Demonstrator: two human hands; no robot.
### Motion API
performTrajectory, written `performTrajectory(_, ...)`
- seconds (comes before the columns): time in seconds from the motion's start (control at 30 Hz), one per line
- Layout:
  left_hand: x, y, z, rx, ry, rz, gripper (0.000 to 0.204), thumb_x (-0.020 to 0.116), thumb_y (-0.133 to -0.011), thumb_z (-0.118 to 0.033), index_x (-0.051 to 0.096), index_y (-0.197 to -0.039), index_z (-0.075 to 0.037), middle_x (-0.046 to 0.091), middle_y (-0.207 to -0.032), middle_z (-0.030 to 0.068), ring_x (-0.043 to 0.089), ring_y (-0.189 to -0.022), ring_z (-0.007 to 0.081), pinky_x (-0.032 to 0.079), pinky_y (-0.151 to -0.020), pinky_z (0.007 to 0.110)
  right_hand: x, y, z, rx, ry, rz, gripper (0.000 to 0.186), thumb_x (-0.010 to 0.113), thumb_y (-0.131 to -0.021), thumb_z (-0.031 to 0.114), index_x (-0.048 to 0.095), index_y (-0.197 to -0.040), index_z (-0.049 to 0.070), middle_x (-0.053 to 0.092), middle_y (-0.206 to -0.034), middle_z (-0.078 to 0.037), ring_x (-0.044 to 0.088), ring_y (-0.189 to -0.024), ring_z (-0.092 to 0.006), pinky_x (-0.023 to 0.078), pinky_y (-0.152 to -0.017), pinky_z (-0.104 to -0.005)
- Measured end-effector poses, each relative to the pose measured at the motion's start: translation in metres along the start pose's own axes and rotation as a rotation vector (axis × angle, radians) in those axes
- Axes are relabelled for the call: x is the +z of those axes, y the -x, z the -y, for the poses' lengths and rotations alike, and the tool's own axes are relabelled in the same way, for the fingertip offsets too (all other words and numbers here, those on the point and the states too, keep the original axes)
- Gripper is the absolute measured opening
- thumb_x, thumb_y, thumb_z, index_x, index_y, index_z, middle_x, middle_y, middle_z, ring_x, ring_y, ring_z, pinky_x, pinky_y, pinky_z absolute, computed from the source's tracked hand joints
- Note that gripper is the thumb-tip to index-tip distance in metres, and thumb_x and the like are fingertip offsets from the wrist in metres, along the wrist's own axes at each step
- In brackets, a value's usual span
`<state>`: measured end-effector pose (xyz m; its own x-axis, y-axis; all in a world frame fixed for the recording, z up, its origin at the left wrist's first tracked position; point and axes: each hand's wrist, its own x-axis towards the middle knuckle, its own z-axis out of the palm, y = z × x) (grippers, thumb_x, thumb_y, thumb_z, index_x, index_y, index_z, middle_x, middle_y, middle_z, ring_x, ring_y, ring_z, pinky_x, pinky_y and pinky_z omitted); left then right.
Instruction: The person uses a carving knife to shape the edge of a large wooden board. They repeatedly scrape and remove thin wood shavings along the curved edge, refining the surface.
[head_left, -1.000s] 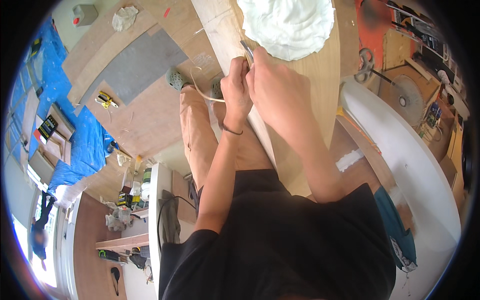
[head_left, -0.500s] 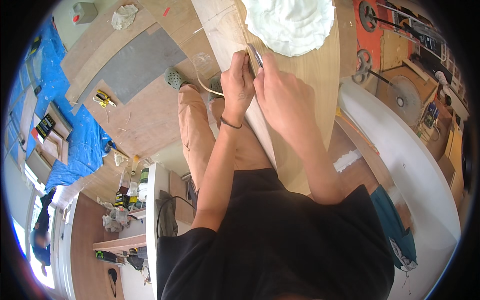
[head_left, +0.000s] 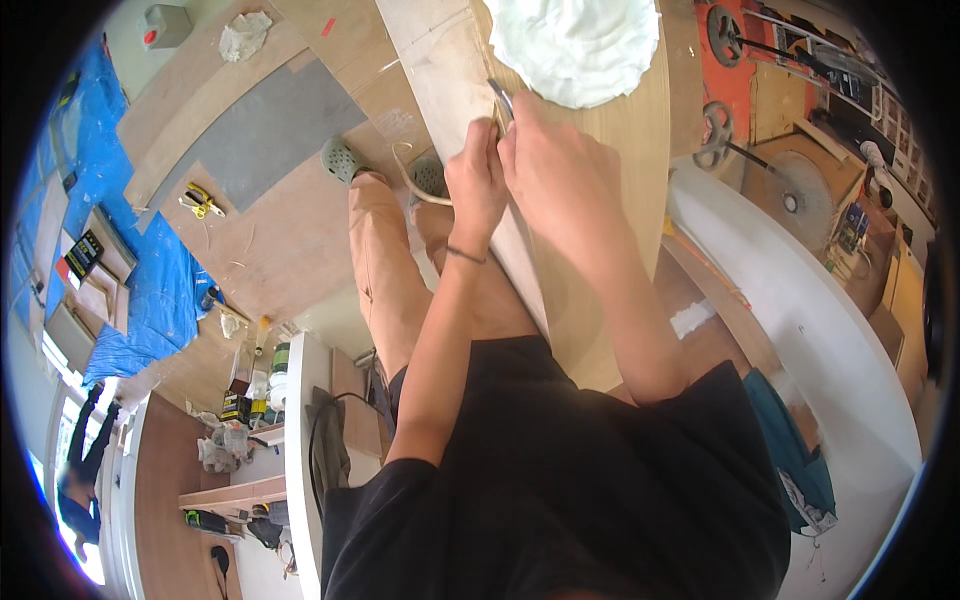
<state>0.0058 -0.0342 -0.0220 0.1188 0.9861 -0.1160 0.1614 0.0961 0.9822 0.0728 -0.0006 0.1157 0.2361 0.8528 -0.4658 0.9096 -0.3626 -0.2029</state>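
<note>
My left hand (head_left: 474, 178) is closed on a thin pale strip (head_left: 408, 175) at the long edge of a light wooden board (head_left: 440, 60); the strip curls out to the left of it. My right hand (head_left: 553, 168) is closed on a slim metal blade tool (head_left: 501, 95), held tip away from me against that edge, close beside the left fingertips. Exactly what lies between the left fingers is hidden. A white crumpled round mass (head_left: 573, 48) lies on the board just beyond my hands.
Yellow pliers (head_left: 203, 200) lie on floor sheets left of my legs; blue tarpaulin (head_left: 160, 310) is beyond. A shelf unit with supplies (head_left: 230, 490) stands lower left, a person in dark clothes (head_left: 85, 480) behind it. A curved white panel (head_left: 820, 340) and barbell-like equipment (head_left: 730, 40) are at right.
Since half a second ago, my right hand and the tool have shifted slightly forward along the edge, while my left hand has drawn back slightly. Both stay closed.
</note>
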Motion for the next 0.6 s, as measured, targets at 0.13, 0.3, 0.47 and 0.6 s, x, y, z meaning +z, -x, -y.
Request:
performTrajectory(0.13,-0.004,-0.004,0.001,0.019,-0.06,0.044,0.006,0.051,-0.091,-0.003,0.052,-0.096,-0.006,0.056,-0.064,0.0218,0.056,-0.056,0.0416,0.042,-0.047,0.043,-0.003,0.009,0.001,0.045,0.018,0.052,0.016,0.047,-0.095,0.02,0.046,-0.1,0.004,0.058,-0.059,-0.016,0.06,-0.058,-0.0373,0.045,-0.053,-0.0485)
performTrajectory(0.3,-0.003,-0.004,0.0,-0.019,-0.078,0.043,0.005,0.051,-0.091,-0.003,0.052,-0.096,-0.006,0.056,-0.064,0.0226,0.056,-0.056,0.0412,0.041,-0.046,0.043,-0.006,0.017,0.0,0.064,0.013,0.083,0.016,0.046,-0.096,0.019,0.046,-0.101,0.004,0.058,-0.059,-0.016,0.06,-0.057,-0.0378,0.045,-0.053,-0.0488)
performTrajectory(0.47,-0.004,-0.005,-0.001,-0.01,-0.079,0.041,0.005,0.05,-0.092,-0.004,0.052,-0.096,-0.005,0.055,-0.063,0.0221,0.056,-0.056,0.0413,0.041,-0.046,0.043,-0.004,0.02,-0.001,0.084,-0.036,0.039,0.017,0.045,-0.096,0.019,0.046,-0.103,0.005,0.058,-0.059,-0.016,0.06,-0.057,-0.0376,0.043,-0.052,-0.0488)
performTrajectory(0.6,-0.004,-0.005,-0.002,-0.007,-0.076,0.04,0.004,0.051,-0.092,-0.004,0.051,-0.096,-0.005,0.055,-0.063,0.0222,0.056,-0.055,0.0413,0.041,-0.045,0.043,-0.004,0.022,0.001,0.092,-0.048,0.018,0.017,0.045,-0.096,0.02,0.046,-0.105,0.005,0.058,-0.06,-0.016,0.06,-0.057,-0.0375,0.043,-0.052,-0.0489)
